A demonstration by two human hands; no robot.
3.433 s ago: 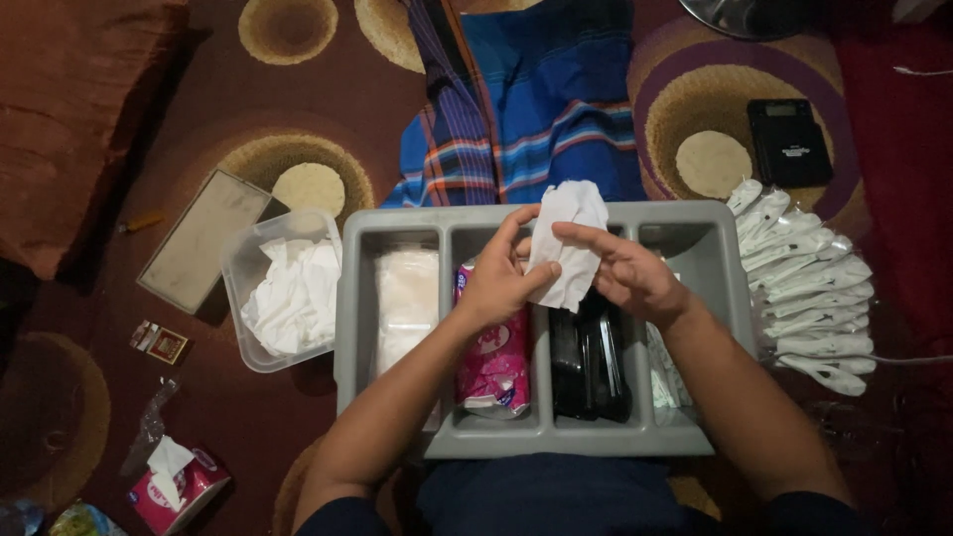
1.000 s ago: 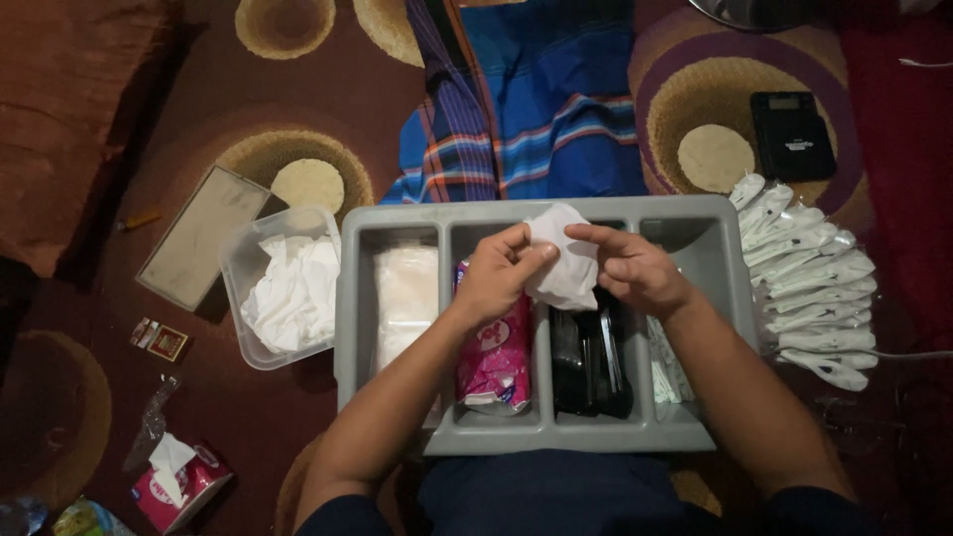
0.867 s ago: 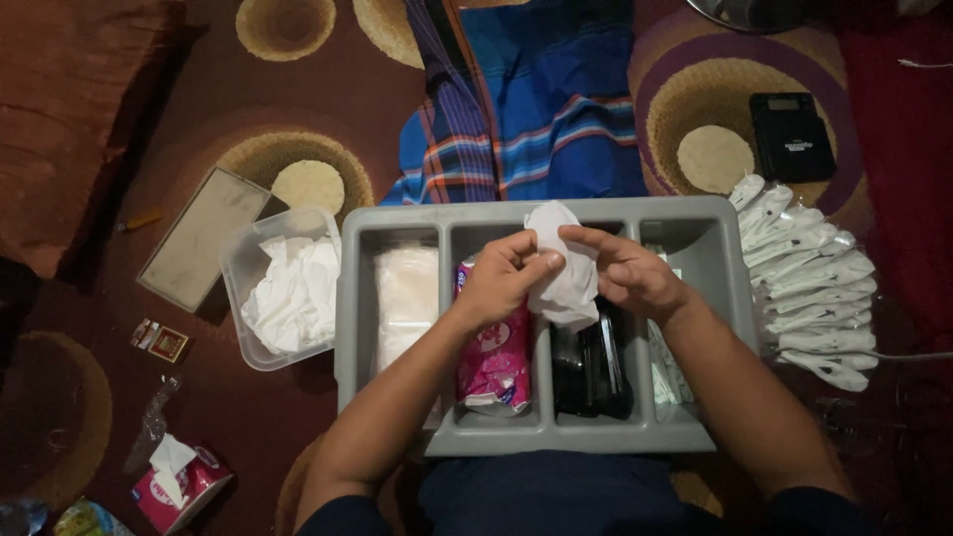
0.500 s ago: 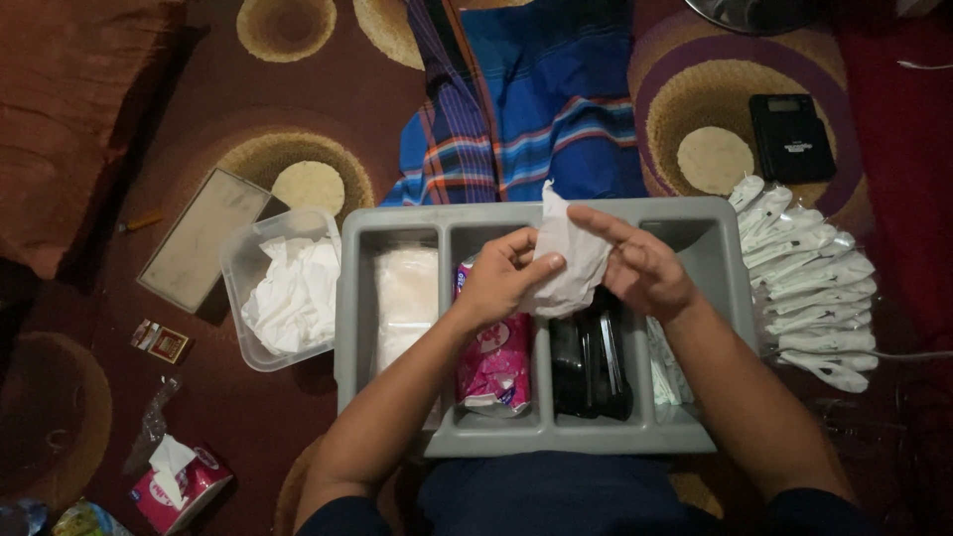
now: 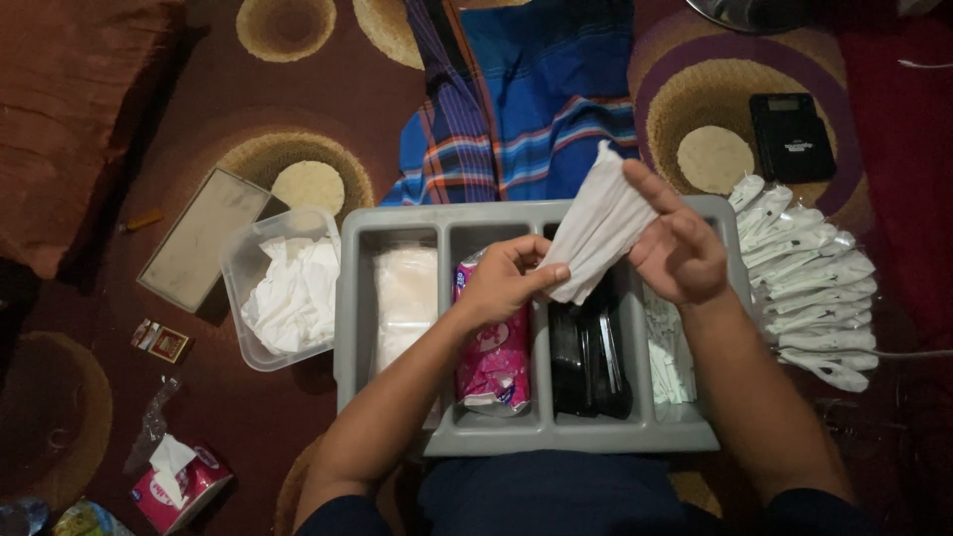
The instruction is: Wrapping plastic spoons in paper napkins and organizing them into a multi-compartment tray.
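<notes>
Hands (image 5: 596, 268) raised; pinching napkin (image 5: 596, 233).

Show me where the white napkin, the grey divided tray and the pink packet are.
white napkin (image 5: 599, 234), head view, middle of the folded sheet between both hands.
grey divided tray (image 5: 345, 298), head view, its left outer wall.
pink packet (image 5: 491, 362), head view, its lower half in the second compartment.

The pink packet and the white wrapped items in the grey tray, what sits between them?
In the head view, a compartment of black items lies between the pink packet and the white wrapped items, all in the grey tray.
</notes>
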